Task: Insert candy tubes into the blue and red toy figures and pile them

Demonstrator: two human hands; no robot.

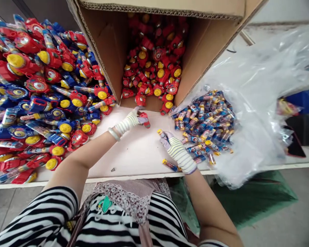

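Note:
My left hand [138, 117], in a striped glove, is closed on a red plastic toy [145, 120] just in front of the cardboard box's mouth. In my gloved right hand [175, 148] is a small tube with a yellow cap [160, 131], pinched between thumb and fingers. The two hands are a short way apart over the white tabletop [128, 154]. Beside my right hand spreads a pile of similar blue-and-yellow tubes [208, 118] on clear plastic. One loose tube [170, 165] lies by the table's front edge, below that hand.
A cardboard box [203, 44] lies with its opening towards me, holding many red toys with yellow knobs [158, 73]. At left, a high heap of red and blue toys [38, 99] has tubes attached. Clear plastic sheeting [257, 103] covers the right side and hangs over the edge.

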